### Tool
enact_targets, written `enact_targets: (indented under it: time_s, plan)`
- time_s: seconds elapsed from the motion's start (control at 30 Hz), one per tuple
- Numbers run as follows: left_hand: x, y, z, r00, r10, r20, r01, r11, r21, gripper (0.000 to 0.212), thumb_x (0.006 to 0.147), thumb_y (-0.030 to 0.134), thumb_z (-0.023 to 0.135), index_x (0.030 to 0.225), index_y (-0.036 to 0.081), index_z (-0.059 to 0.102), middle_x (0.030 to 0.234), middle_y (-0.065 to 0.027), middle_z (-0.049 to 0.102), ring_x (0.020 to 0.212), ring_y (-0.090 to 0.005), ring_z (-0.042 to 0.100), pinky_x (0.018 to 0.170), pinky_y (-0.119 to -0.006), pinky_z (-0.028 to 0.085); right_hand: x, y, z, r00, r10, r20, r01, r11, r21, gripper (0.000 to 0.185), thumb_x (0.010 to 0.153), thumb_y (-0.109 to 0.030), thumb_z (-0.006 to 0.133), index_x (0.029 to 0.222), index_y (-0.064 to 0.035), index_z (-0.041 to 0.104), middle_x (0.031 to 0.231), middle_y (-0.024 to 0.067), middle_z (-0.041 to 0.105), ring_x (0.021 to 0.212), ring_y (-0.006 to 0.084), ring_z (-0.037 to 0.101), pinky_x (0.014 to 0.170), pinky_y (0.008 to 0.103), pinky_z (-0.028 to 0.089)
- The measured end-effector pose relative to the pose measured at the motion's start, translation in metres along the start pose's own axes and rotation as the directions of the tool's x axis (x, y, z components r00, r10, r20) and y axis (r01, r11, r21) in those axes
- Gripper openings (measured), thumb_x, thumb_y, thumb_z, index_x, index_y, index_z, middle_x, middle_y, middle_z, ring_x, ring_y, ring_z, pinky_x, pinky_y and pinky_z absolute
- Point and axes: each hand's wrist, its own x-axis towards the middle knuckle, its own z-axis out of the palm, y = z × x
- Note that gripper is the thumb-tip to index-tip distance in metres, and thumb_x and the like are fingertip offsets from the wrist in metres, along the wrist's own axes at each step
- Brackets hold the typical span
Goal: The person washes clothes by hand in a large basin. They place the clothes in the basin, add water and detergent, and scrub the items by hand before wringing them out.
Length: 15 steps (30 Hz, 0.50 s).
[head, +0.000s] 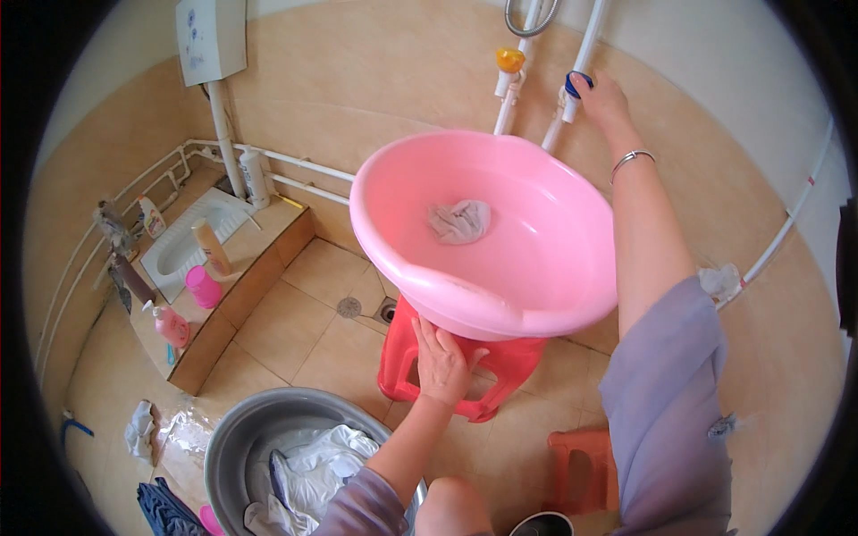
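Observation:
A large pink plastic basin (402,261) rests on a red plastic stool (395,362), and a wet, light grey cloth (460,221) lies inside it. My left hand (442,365) is spread against the underside of the basin's near edge, beside the stool's seat. My right hand (603,100) reaches up to the wall with its fingers on the blue tap handle (578,85) of a white pipe. Left of it, a yellow tap handle (510,60) sits on another pipe. At the lower left, a grey tub (231,429) holds white clothing (328,469).
A raised ledge (258,275) with a squat toilet (177,251) holds several bottles and a pink cup (203,287). A floor drain (348,307) lies near the red stool. A smaller red stool (560,442) stands lower right. Dark blue cloth (167,509) lies lower left.

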Motion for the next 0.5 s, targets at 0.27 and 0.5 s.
enact_targets:
  time_s: [0.27, 0.5]
  plan:
    - [0.0, -0.003, 0.024, 0.995, -0.095, 0.021, 0.098, 0.983, -0.153, 0.071, 0.06, 0.029, 0.067, 0.103, -0.012, 0.027, 0.118, -0.0317, 0.02, 0.108, -0.0498, 0.021, 0.09, -0.048, 0.027, 0.02, 0.015, 0.008, 0.989, 0.014, 0.15, -0.01, 1.0, -0.026, 0.04, 0.07, -0.04, 0.051, 0.078, -0.0008, 0.056, 0.077, 0.0166, 0.058, 0.073, 0.0292, 0.056, 0.065, 0.0366, 0.043]
    - [0.017, -0.004, 0.021, 1.0, -0.024, 0.017, 0.024, 0.999, -0.034, 0.048, 0.062, 0.013, 0.062, 0.103, -0.001, 0.041, 0.104, -0.0194, 0.041, 0.096, -0.0362, 0.039, 0.08, -0.041, 0.033, 0.03, 0.012, 0.012, 0.917, -0.128, 0.377, 0.103, 0.991, 0.086, 0.037, 0.072, -0.036, 0.05, 0.076, -0.0001, 0.056, 0.071, 0.0145, 0.058, 0.064, 0.0253, 0.056, 0.059, 0.0337, 0.042]
